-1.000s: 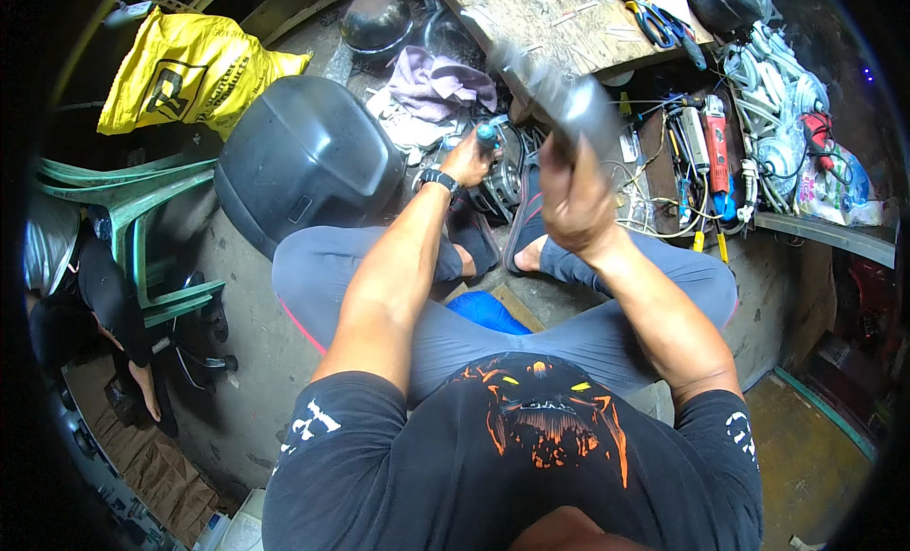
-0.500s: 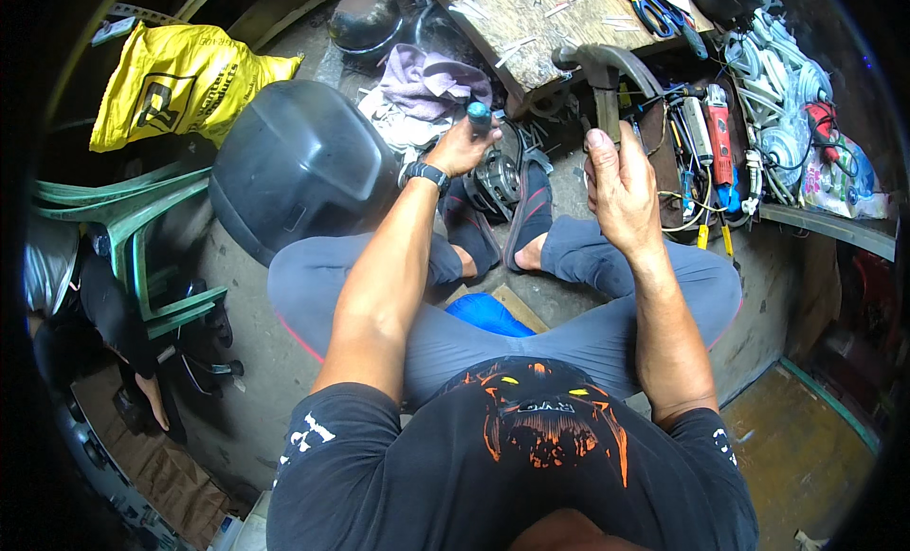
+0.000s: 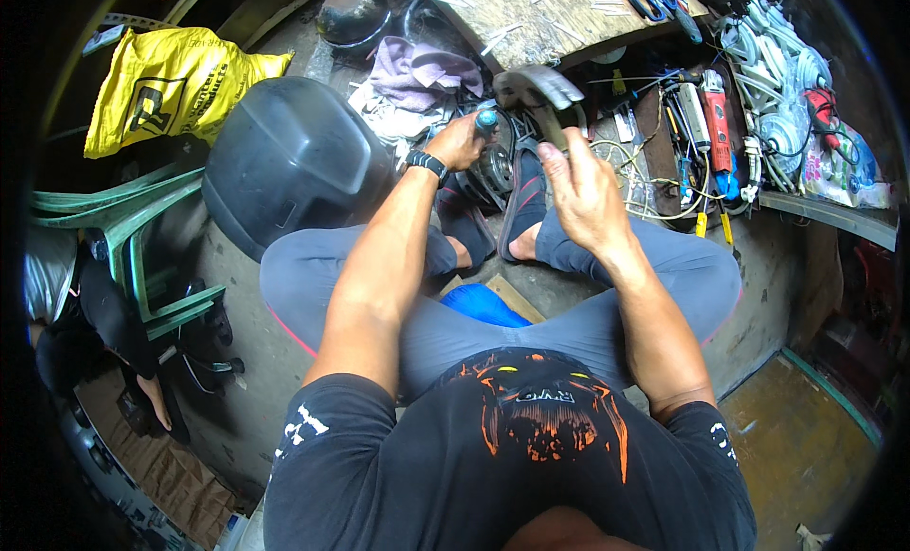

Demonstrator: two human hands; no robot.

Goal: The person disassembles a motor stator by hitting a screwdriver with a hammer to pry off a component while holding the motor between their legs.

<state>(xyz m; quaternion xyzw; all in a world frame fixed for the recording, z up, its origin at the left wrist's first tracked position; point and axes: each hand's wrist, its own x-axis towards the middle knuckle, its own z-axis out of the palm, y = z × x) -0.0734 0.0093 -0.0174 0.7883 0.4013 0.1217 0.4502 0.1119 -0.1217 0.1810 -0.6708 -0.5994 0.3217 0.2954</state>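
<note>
Two tools were in play when I looked down from the head view: a hammer (image 3: 538, 88), its grey head raised above the feet and its handle running down into my right hand (image 3: 580, 192), and a teal-handled tool (image 3: 486, 122) standing up out of my left hand (image 3: 459, 141). The right fingers (image 3: 553, 157) were curled around the lower handle, the head well clear above them. The left fist was clenched on the teal grip, only its top poking out, and it sat over a round dark metal part (image 3: 495, 168) wedged between the sandals (image 3: 524, 202). A black wristband (image 3: 426, 163) circled the left wrist. To the left stood a big dark helmet-like shell (image 3: 289, 157), with a yellow bag (image 3: 171, 86) beyond it. A plank workbench (image 3: 559, 20) lay ahead, with cables and tools (image 3: 706, 124) to its right.
</note>
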